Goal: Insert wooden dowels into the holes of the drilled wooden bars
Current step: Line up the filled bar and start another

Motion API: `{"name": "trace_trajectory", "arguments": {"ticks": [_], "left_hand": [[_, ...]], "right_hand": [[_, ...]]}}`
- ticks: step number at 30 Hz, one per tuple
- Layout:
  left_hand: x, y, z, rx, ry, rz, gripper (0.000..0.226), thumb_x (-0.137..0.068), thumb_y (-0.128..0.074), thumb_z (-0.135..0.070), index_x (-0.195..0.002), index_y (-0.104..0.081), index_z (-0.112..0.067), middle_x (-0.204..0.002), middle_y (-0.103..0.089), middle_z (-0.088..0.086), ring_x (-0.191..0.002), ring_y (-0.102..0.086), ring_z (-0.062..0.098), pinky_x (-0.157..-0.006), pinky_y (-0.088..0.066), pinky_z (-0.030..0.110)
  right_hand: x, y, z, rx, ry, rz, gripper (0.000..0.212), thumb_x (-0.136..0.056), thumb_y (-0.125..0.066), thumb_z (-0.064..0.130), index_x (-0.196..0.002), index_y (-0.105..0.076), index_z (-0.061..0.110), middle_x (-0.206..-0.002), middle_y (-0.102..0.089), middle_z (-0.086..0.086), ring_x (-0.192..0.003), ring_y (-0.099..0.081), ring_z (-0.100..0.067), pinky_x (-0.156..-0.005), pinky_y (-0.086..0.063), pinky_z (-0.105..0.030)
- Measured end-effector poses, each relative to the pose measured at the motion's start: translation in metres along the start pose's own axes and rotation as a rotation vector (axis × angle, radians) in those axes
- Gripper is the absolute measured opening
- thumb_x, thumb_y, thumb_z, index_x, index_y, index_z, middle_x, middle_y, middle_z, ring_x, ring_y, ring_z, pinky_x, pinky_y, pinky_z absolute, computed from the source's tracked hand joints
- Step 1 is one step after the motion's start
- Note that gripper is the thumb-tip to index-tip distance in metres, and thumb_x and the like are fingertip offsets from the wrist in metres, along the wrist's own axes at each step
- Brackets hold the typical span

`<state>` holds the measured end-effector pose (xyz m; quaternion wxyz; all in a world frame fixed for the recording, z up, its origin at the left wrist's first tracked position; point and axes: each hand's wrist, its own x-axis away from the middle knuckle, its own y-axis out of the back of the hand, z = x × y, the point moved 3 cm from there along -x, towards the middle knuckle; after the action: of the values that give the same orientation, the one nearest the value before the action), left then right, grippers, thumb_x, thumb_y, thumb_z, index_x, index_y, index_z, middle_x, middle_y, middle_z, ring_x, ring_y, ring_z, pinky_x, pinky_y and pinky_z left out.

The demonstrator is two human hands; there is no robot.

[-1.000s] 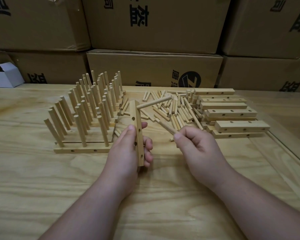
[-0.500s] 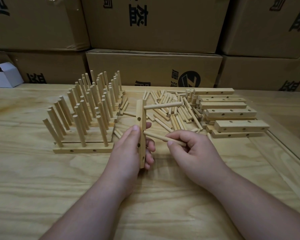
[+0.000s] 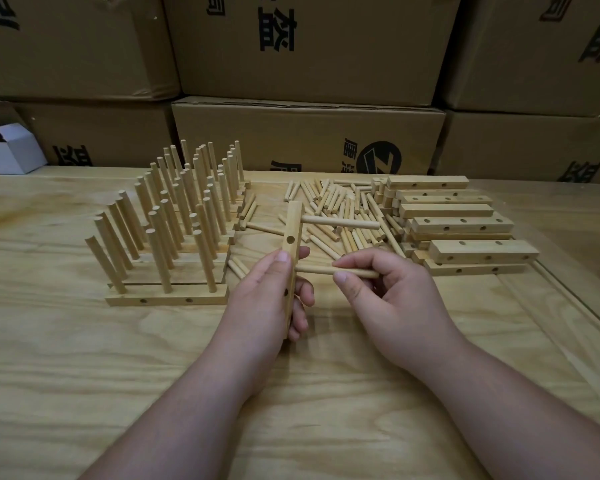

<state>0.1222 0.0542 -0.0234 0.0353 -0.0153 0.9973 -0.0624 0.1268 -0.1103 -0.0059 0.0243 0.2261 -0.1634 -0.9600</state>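
At frame centre the left hand (image 3: 262, 299) grips an upright pale drilled wooden bar (image 3: 292, 258); the right hand (image 3: 392, 299) pinches a round light wooden dowel (image 3: 326, 270) against its middle hole, another dowel (image 3: 340, 222) projecting above.

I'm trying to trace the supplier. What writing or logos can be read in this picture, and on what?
Upper middle carton: large black Chinese characters, upside down, cropped; I cannot read them reliably.
Lower middle carton: round black logo with a "Z"-like mark, characters beside it cut off.
Other cartons: partial characters only.
Wooden parts: none.
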Motion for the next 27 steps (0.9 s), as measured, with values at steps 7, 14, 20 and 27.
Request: {"name": "trace_trajectory", "arguments": {"ticks": [7, 14, 20, 27], "left_hand": [[0.0007, 0.0001, 0.0000, -0.009, 0.000, 0.014, 0.034, -0.108, -0.037, -0.045, -0.108, -0.071, -0.044, -0.071, -0.063, 0.001, -0.051, -0.051, 0.014, -0.045, -0.041, 0.025], [0.0003, 0.0004, 0.0001, 0.013, 0.016, 0.023, 0.032, -0.107, -0.040, -0.046, -0.111, -0.072, -0.043, -0.073, -0.065, 0.002, -0.054, -0.054, 0.015, -0.046, -0.043, 0.027], [0.0009, 0.0017, 0.0004, 0.025, 0.007, 0.039, 0.030, -0.106, -0.044, -0.045, -0.112, -0.073, -0.041, -0.077, -0.068, 0.001, -0.056, -0.056, 0.015, -0.049, -0.046, 0.028], [0.0008, 0.0020, 0.0004, 0.087, 0.018, 0.034, 0.023, -0.100, -0.057, -0.043, -0.112, -0.076, -0.038, -0.080, -0.066, -0.002, -0.060, -0.056, 0.014, -0.051, -0.047, 0.028]], "right_hand": [[-0.0035, 0.0029, 0.0023, 0.103, 0.044, -0.018, 0.023, -0.090, -0.074, 0.019, -0.090, -0.070, 0.041, -0.086, -0.064, 0.012, -0.085, -0.061, -0.005, -0.072, -0.040, -0.007], [-0.0035, 0.0038, 0.0016, 0.078, 0.034, -0.017, 0.020, -0.089, -0.076, 0.019, -0.089, -0.072, 0.038, -0.078, -0.062, 0.023, -0.076, -0.060, 0.000, -0.067, -0.038, -0.006], [-0.0032, 0.0047, 0.0016, 0.076, 0.042, -0.034, 0.016, -0.089, -0.075, 0.018, -0.089, -0.074, 0.033, -0.083, -0.066, 0.013, -0.079, -0.062, 0.001, -0.067, -0.041, -0.007], [-0.0030, 0.0049, 0.0021, 0.103, 0.087, -0.050, 0.020, -0.090, -0.074, 0.020, -0.089, -0.070, 0.040, -0.088, -0.069, 0.012, -0.084, -0.065, -0.003, -0.070, -0.044, -0.008]]}}
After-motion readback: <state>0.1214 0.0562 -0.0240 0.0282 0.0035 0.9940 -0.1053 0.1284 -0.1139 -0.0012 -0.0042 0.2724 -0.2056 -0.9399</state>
